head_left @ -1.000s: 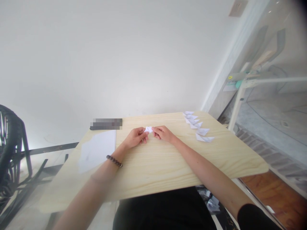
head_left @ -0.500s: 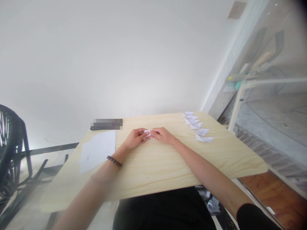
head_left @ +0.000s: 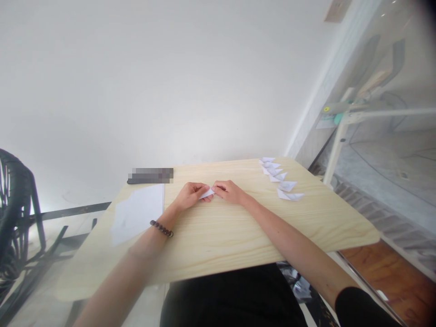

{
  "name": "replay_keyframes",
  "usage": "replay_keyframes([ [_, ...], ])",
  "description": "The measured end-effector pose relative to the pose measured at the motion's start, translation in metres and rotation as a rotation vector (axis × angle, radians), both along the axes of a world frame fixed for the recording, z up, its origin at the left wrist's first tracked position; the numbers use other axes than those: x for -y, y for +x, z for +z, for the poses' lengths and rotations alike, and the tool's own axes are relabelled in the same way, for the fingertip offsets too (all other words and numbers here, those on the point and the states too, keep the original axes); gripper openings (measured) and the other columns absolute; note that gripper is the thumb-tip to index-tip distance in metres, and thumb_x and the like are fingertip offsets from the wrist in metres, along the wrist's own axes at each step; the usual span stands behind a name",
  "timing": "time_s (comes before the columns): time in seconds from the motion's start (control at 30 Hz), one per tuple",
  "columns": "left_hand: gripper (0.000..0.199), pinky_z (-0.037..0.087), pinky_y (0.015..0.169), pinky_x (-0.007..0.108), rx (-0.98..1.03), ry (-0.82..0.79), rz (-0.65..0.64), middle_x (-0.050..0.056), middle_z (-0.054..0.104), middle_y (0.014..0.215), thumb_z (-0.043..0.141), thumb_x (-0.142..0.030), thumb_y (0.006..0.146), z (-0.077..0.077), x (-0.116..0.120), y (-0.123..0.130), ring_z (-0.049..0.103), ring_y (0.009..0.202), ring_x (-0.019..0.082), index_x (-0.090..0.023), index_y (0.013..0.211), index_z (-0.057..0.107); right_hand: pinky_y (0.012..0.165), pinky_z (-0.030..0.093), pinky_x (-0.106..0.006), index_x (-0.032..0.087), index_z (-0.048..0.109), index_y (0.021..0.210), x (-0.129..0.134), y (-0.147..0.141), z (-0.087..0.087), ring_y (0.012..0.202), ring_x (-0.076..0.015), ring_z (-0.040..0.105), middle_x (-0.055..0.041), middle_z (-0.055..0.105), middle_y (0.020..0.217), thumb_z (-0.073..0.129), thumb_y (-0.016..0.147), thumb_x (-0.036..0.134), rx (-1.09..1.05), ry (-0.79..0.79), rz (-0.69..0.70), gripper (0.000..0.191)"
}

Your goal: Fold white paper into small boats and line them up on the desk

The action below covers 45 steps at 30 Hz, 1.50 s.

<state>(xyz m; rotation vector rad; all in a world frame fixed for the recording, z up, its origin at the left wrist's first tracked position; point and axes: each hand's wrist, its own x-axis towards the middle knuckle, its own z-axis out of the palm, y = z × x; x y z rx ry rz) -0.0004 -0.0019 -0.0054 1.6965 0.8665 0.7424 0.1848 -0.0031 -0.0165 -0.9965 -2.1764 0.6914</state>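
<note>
A small piece of folded white paper (head_left: 207, 193) is pinched between both hands above the middle of the table. My left hand (head_left: 191, 195), with a dark bead bracelet on the wrist, grips its left side with thumb and fingers. On the other side, my right hand (head_left: 229, 191) holds the paper's right end with its fingertips. Fingers cover parts of the paper, so its full shape is hidden. To the right, several folded white paper boats (head_left: 290, 195) stand in a slanting row.
White paper sheets (head_left: 138, 213) lie at the left of the pale wooden table (head_left: 218, 245). Behind them sits a dark, blurred-out long object (head_left: 150, 176). A black woven chair (head_left: 17, 195) stands at far left, a white metal frame (head_left: 335, 154) at right. The wall rises behind the table.
The folded paper has turned between my fingers and shows a longer flat face. Both hands keep nearly the same place and still grip it; the view has shifted slightly.
</note>
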Motion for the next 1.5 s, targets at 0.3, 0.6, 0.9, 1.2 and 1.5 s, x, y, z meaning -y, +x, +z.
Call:
replay_keyframes([
  [0.3,0.038,0.048,0.063,0.028,-0.039,0.001,0.012,0.006,0.066,0.074,0.046,-0.045,0.077,0.0007,-0.0005,0.0003,0.061,0.066,0.017,-0.011,0.080,0.061,0.051,0.026,-0.019,0.014,0.048,0.062,0.0012,-0.0008,0.0016,0.051,-0.0059,0.035,0.0040,0.041,0.054,0.036,0.082,0.031,-0.010,0.014,0.010,0.029],
  [0.6,0.037,0.048,0.065,0.030,0.018,-0.077,-0.055,0.013,0.065,0.082,0.054,-0.042,0.073,-0.0001,-0.0050,-0.0050,0.061,0.068,0.016,-0.008,0.087,0.059,0.049,0.030,-0.019,0.015,0.047,0.066,-0.0033,-0.0011,-0.0038,0.049,-0.0063,0.039,0.0036,0.045,0.053,0.036,0.081,0.038,-0.145,-0.074,-0.089,0.030],
  [0.9,0.038,0.048,0.064,0.029,-0.022,-0.076,-0.059,0.011,0.065,0.077,0.051,-0.044,0.075,0.0016,-0.0022,-0.0022,0.059,0.064,0.014,-0.008,0.083,0.060,0.051,0.031,-0.019,0.015,0.047,0.064,-0.0002,-0.0002,0.0020,0.049,-0.0061,0.040,0.0027,0.046,0.054,0.035,0.083,0.039,-0.091,-0.077,-0.001,0.033],
  [1.2,0.040,0.047,0.061,0.027,0.035,0.003,0.019,0.010,0.063,0.080,0.052,-0.046,0.073,0.0010,-0.0013,-0.0017,0.059,0.073,0.017,-0.010,0.089,0.058,0.045,0.028,-0.018,0.013,0.050,0.067,-0.0051,0.0015,-0.0043,0.047,-0.0059,0.039,0.0033,0.046,0.053,0.044,0.077,0.038,-0.076,-0.169,-0.019,0.028],
  [1.5,0.033,0.046,0.062,0.026,-0.052,0.126,0.058,0.006,0.062,0.076,0.055,-0.041,0.070,-0.0004,-0.0032,-0.0020,0.056,0.069,0.015,-0.011,0.083,0.060,0.046,0.027,-0.018,0.013,0.052,0.063,-0.0028,0.0008,-0.0011,0.048,-0.0059,0.039,0.0031,0.046,0.053,0.045,0.077,0.035,-0.022,-0.134,-0.006,0.027],
])
